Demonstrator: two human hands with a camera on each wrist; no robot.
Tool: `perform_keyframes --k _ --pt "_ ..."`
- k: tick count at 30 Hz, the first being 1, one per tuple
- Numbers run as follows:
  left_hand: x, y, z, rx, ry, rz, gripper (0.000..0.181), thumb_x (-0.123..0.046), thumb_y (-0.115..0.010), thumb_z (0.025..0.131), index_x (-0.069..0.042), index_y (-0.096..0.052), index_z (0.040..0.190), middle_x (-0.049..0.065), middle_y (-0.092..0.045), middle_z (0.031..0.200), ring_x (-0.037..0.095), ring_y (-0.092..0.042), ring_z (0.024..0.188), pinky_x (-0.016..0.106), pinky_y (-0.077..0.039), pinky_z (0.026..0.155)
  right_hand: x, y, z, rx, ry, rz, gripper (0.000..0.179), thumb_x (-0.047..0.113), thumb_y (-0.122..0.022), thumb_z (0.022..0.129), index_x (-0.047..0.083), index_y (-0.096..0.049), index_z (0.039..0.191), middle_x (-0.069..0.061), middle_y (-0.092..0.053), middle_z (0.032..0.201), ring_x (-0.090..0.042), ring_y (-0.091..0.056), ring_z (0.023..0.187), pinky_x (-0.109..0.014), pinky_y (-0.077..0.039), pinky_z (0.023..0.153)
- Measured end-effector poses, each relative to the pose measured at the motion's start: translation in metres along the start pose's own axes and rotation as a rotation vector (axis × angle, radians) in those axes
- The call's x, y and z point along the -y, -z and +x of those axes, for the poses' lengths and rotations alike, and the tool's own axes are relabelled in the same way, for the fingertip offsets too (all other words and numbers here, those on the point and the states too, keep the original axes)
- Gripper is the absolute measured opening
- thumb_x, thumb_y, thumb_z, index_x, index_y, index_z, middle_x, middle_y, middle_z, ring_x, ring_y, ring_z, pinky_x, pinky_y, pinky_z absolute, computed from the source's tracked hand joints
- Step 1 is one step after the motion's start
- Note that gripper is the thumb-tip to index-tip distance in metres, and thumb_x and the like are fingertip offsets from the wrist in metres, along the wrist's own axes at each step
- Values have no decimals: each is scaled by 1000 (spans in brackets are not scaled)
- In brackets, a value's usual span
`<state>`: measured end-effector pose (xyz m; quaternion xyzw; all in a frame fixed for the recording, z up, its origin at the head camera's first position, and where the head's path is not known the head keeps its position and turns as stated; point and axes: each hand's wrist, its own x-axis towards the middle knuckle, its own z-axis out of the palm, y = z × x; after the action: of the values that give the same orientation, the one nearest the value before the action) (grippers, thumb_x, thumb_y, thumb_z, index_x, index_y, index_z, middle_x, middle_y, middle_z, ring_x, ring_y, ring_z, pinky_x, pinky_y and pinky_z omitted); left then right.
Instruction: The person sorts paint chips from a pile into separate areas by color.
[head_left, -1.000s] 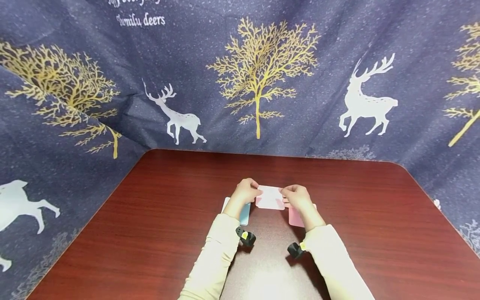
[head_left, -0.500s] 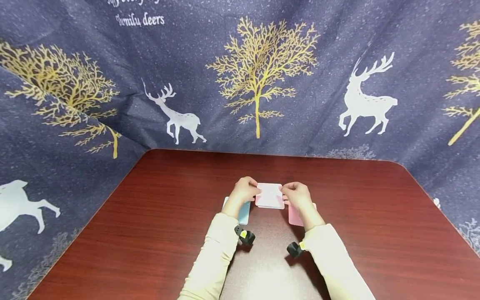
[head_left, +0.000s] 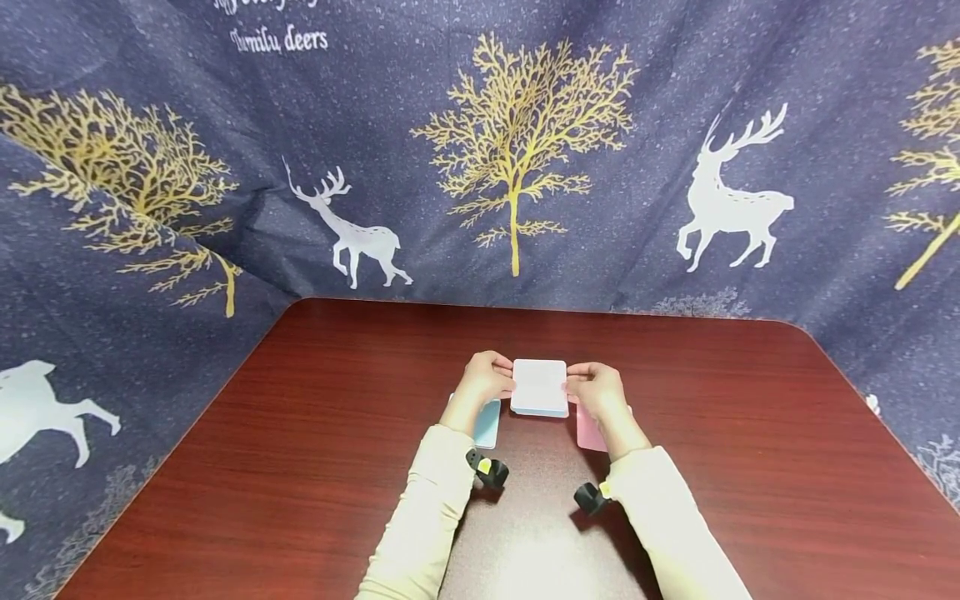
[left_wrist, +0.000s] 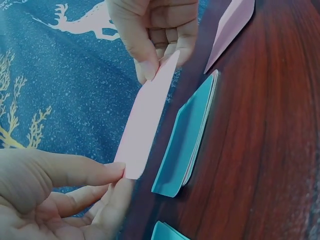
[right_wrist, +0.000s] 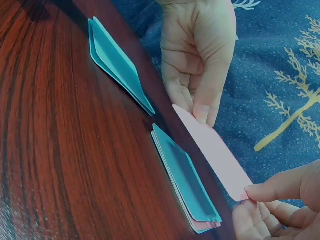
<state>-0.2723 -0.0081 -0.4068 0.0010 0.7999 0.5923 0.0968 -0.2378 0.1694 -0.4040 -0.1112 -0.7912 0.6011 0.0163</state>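
Note:
A pale pink card (head_left: 539, 381) is held up level between both hands. My left hand (head_left: 487, 379) pinches its left edge between thumb and fingers, and my right hand (head_left: 597, 388) pinches the right edge. Just below it, resting on the table, lies a small stack of cards with a blue one on top (left_wrist: 186, 137) and pink layers in it. Blue cards (head_left: 487, 425) lie beneath my left wrist, partly covered by the hand. A pink card (head_left: 591, 430) sits below my right hand, also partly hidden.
The dark red wooden table (head_left: 337, 417) spreads around the hands. Behind it hangs a blue cloth (head_left: 420, 83) printed with trees and deer. Small black wrist cameras (head_left: 492, 473) hang at the inner side of each sleeve.
Both hands have risen slightly, lifting the pale card away from the table. A blue edge now shows beneath it. The cards at the sides have not moved.

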Motion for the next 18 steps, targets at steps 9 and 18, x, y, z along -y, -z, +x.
perform_keyframes --k 9,18 --pt "-4 -3 0 24 -25 -22 32 12 -64 77 9 -61 108 23 -67 100 19 -64 73 34 -58 72 2 8 -1 27 -13 63 30 -9 -58 84 -19 -56 112 -19 -69 84 -8 -63 64 -34 -58 73" --pt "-5 -4 -4 35 -39 -42 33 13 -64 77 8 -62 110 23 -66 101 21 -65 76 37 -58 75 5 15 -5 47 -29 44 35 -4 -63 82 -16 -57 115 -6 -67 76 -7 -62 60 -30 -57 69"
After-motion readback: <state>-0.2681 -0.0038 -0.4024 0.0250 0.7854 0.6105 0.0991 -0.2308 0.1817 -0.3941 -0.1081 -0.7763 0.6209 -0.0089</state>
